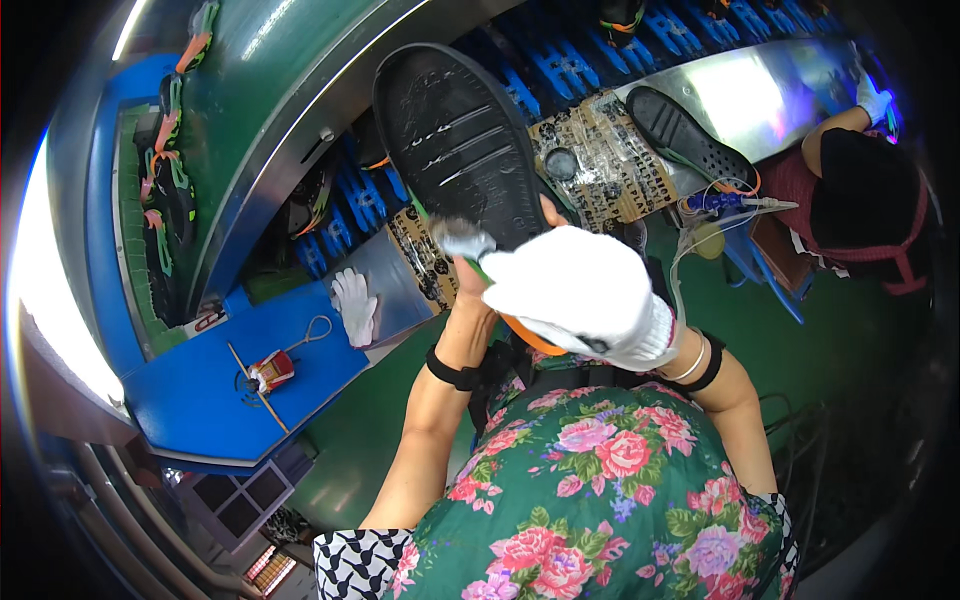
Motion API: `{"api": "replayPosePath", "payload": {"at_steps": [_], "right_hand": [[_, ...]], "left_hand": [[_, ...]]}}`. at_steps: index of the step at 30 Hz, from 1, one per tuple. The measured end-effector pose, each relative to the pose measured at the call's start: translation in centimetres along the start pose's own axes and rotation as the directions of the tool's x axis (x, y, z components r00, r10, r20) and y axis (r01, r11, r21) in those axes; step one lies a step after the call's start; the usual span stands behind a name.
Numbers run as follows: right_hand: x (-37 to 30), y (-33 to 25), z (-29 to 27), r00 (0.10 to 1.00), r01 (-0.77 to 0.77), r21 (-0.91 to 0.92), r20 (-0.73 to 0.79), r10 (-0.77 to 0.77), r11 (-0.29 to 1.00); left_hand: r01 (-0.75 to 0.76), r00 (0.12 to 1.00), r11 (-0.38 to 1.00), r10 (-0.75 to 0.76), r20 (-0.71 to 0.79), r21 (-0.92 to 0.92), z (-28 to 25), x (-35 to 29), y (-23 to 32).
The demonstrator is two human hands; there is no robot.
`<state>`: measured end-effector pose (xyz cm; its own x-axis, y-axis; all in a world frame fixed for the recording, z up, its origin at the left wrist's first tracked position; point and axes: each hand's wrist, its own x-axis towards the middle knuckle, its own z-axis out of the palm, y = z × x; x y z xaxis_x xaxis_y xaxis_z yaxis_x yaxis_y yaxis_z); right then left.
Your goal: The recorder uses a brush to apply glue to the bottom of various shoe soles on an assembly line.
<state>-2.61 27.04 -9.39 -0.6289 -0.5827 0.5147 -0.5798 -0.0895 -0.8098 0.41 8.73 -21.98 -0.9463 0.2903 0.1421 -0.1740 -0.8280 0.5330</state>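
Observation:
A black shoe is held up with its sole towards me, with wet, shiny streaks on the sole. My bare left hand grips it around the near end, fingertips showing at the right edge. My right hand, in a white glove, is closed on a brush. The brush's pale bristles touch or hover just over the sole near its left edge; its handle is hidden by the glove. Some orange material shows below the glove. To the right, another black shoe lies sole up on the ledge.
Taped cardboard covers part of the metal ledge, with a small round dark dish on it. Blue racks run behind. A white glove and red container lie left, around a blue table. A co-worker sits right.

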Motion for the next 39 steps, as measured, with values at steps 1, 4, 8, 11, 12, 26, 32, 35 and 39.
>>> {"api": "replayPosePath", "payload": {"at_steps": [1, 4, 8, 11, 12, 26, 32, 35, 39], "right_hand": [[0.5, 0.3, -0.5, 0.997, 0.062, 0.037, -0.038, -0.06, 0.997], [0.6, 0.3, -1.8, 0.991, 0.014, 0.005, -0.131, -0.013, 1.0], [-0.3, 0.4, -0.7, 0.995, 0.093, -0.142, -0.026, -0.098, 0.985], [-0.2, 0.4, -1.1, 0.994, 0.032, 0.044, -0.105, -0.027, 0.999], [0.0, 0.4, -1.6, 0.993, -0.039, 0.181, -0.102, 0.058, 0.983], [-0.2, -0.5, -2.1, 0.996, -0.039, -0.022, -0.075, 0.037, 0.999], [-0.7, -0.8, -0.4, 0.996, -0.009, -0.007, -0.094, 0.009, 1.0], [-0.7, -0.2, -1.3, 0.989, -0.069, 0.022, -0.127, 0.071, 0.997], [-1.0, -0.4, -0.2, 0.995, 0.039, -0.105, -0.089, -0.048, 0.994]], "left_hand": [[0.014, 1.0, 0.999, -0.014, -0.005, -0.046, -0.1, 0.2, 0.7], [-0.017, 0.99, 0.977, -0.014, -0.141, -0.214, 4.8, 1.6, 2.4], [0.049, 0.992, 0.988, -0.066, -0.109, -0.149, 4.6, 1.7, 3.0], [0.021, 0.994, 0.983, -0.04, -0.104, -0.18, 5.9, 2.3, 2.9], [-0.039, 0.996, 0.976, 0.022, -0.081, -0.213, 6.3, 2.6, 3.2], [-0.141, 0.981, 0.989, 0.145, -0.132, 0.036, 4.6, 3.6, 4.8], [-0.165, 0.972, 0.986, 0.162, -0.173, -0.002, 3.6, 3.1, 5.1], [-0.141, 0.983, 0.983, 0.153, -0.103, 0.116, 3.7, 3.8, 5.8], [-0.105, 0.98, 0.988, 0.122, -0.157, 0.115, 3.7, 3.6, 6.2]]}}
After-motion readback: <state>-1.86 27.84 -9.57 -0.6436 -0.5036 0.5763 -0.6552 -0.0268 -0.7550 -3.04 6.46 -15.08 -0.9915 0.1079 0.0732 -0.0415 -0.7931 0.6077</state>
